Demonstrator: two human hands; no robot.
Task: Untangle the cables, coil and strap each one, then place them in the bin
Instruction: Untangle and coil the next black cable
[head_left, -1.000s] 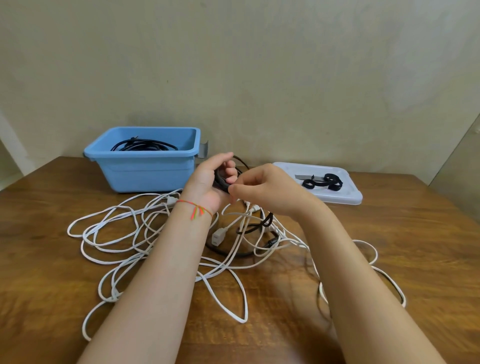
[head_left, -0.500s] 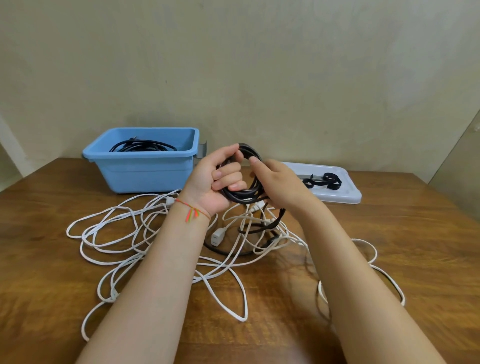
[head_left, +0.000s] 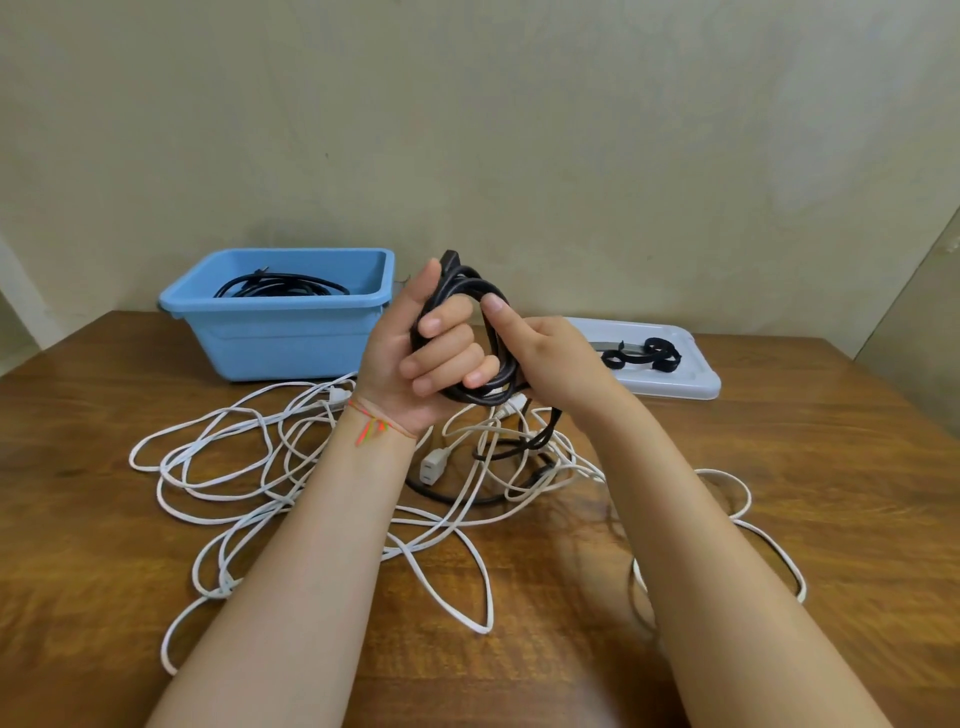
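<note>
The left hand (head_left: 415, 358) holds a coiled black rubber cable (head_left: 470, 332) above the wooden surface (head_left: 779, 493), fingers (head_left: 447, 358) curled through the loops. The right hand (head_left: 550, 364) pinches the coil's other side (its tail trails down into the tangled white cables (head_left: 249, 467)). Behind sit a blue plastic bin (head_left: 291, 338) and a white tray of black straps (head_left: 644, 356).

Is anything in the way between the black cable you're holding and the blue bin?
Nothing visible blocks it. The black cable sits in the left hand, raised beside the open blue bin, but its tail runs down into the white cables.
</note>
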